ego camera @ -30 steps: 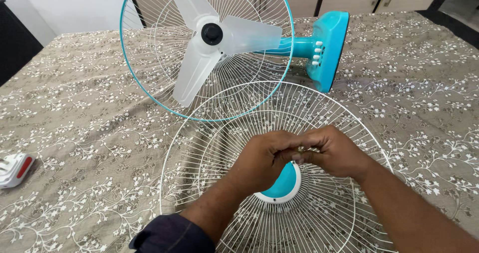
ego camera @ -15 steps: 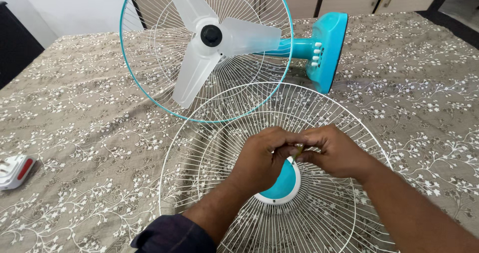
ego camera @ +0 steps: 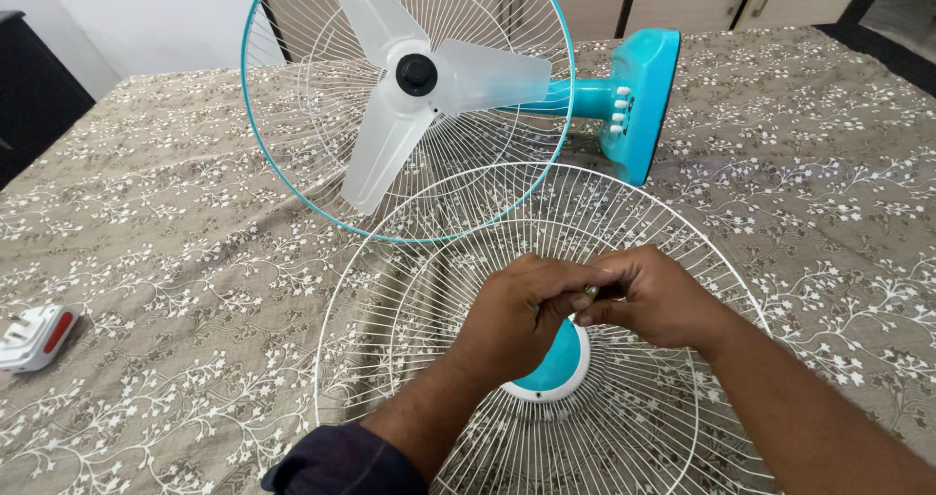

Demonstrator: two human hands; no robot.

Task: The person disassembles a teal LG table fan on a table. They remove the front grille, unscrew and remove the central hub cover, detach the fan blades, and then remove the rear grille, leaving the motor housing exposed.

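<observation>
Head view, hands: Right now my left hand (ego camera: 512, 312) and right hand (ego camera: 655, 298) meet over the middle of the loose fan guard (ego camera: 439, 261), fingers pressed together around a small brass-coloured bit (ego camera: 590, 291) that peeks out between them.
Head view, fingers: left fingers curled and pinching the small bit from one side; right fingers closed on it from the other; what the bit is exactly I cannot tell, it is mostly hidden.
Head view, guard: it lies flat on the bench (ego camera: 175, 261), just in front of the fan, its far rim overlapping the fan's blue ring; the blue hub cap (ego camera: 558, 363) sits right under my hands.
Doing it well: I judge a firm, steady pinch matters, with both hands kept low over the hub so the tiny piece cannot slip through the wires.
Materials: the guard is thin white wire, springy and open; the hub cap is smooth glossy plastic.
Fan: the table fan (ego camera: 624, 95) lies on its side, with frosted see-through blades (ego camera: 409, 76).
Bench cover: brown cloth with a white flower print.
Left edge: a white plug (ego camera: 34, 337) with a red patch, well apart.
</observation>
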